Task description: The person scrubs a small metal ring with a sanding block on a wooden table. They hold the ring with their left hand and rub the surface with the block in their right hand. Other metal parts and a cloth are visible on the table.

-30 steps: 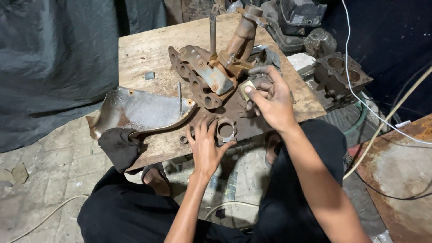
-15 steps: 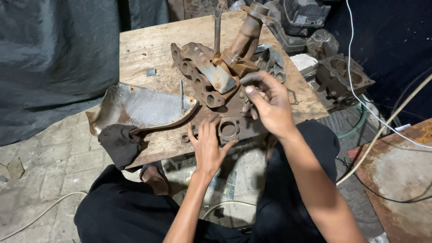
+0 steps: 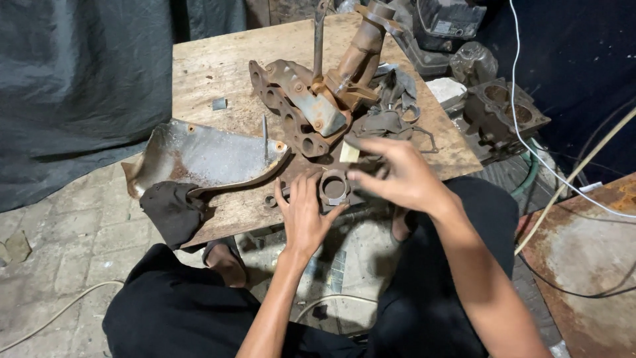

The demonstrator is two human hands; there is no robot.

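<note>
I see a small metal ring part lying at the near edge of the wooden board, its round bore facing up. My left hand rests flat against it from the left, fingers spread and laid on the board, thumb touching the ring's side; nothing is gripped. My right hand hovers just right of the ring, fingers curled in, pinching a small pale piece that sticks up between thumb and forefinger; the fingertips near the ring are blurred, so I cannot tell whether they touch it. Just behind the ring sits a rusty manifold with a row of round ports, its pipe rising tilted toward the far edge. A thin dark gasket lies beside it on the right, partly behind my right hand. To the left, a curved grey heat shield lies on the board, with a black rag hanging over the near corner. Off the board to the right stands a dark casting with two round openings, and a white cable runs across it.
</note>
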